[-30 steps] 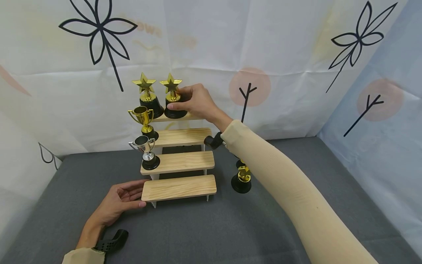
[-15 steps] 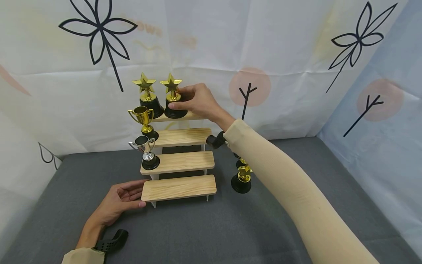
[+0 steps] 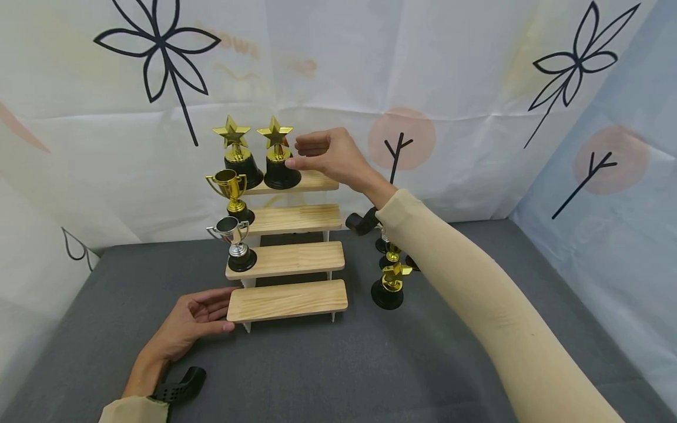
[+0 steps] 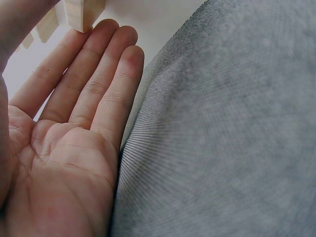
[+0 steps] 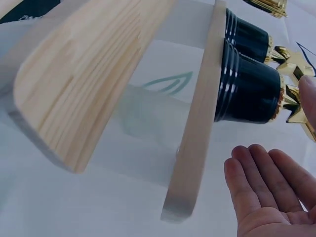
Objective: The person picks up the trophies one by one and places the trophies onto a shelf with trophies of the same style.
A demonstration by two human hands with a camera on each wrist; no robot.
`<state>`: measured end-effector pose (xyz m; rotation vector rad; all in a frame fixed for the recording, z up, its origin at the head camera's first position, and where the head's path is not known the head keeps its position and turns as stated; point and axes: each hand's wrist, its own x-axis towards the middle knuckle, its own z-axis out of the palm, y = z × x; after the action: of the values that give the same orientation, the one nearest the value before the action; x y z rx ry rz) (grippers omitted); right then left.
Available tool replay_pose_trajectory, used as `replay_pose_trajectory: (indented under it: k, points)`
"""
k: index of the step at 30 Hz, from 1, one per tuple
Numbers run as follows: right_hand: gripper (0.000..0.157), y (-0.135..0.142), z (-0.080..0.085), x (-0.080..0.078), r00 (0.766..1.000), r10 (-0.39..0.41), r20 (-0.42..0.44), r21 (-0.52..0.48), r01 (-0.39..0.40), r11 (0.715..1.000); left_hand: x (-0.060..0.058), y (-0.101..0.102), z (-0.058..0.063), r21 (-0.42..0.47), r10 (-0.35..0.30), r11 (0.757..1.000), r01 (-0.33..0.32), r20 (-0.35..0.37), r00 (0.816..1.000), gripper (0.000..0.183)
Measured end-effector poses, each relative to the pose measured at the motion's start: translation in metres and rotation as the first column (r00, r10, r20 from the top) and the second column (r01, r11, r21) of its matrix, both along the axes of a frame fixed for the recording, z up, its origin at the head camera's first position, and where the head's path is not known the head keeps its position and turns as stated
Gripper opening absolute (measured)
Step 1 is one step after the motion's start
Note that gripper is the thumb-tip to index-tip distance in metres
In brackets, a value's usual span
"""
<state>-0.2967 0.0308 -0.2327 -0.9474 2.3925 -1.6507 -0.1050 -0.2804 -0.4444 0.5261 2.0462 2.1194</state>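
My right hand (image 3: pixel 338 155) has just let go of the right-hand star trophy (image 3: pixel 277 157): fingers straight, thumb spread wide, nothing held. Trophy stands upright on the top shelf (image 3: pixel 317 181), beside the left-hand star trophy (image 3: pixel 238 156), so I'd call that placement done. Can't tell if my thumb still brushes it; the views overlap there. My left hand (image 3: pixel 185 326), fingers extended, still rests at the bottom shelf's (image 3: pixel 288 301) left end.

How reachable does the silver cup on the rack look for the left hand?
Probably yes: the left hand is beside the bottom shelf, the silver cup stands on the next shelf up, its left side unblocked.
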Motion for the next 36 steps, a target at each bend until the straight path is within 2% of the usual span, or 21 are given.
replay_pose_trajectory:
  k: [9,29,36]
  points:
    - [0.060,0.015,-0.001,0.008,1.000,-0.002,0.026,-0.019,0.002,1.000,0.000,0.000,-0.001,0.006,-0.005,1.000,0.005,-0.008,1.000,0.067]
    - [0.058,0.051,-0.009,0.023,1.000,-0.017,0.020,-0.041,0.018,0.999,0.000,0.001,0.000,0.002,-0.004,1.000,0.004,-0.001,1.000,0.069]
    - [0.057,0.061,-0.010,0.033,1.000,0.019,0.010,-0.062,-0.018,0.998,0.000,0.001,0.000,-0.008,0.001,1.000,-0.002,-0.001,1.000,0.069]
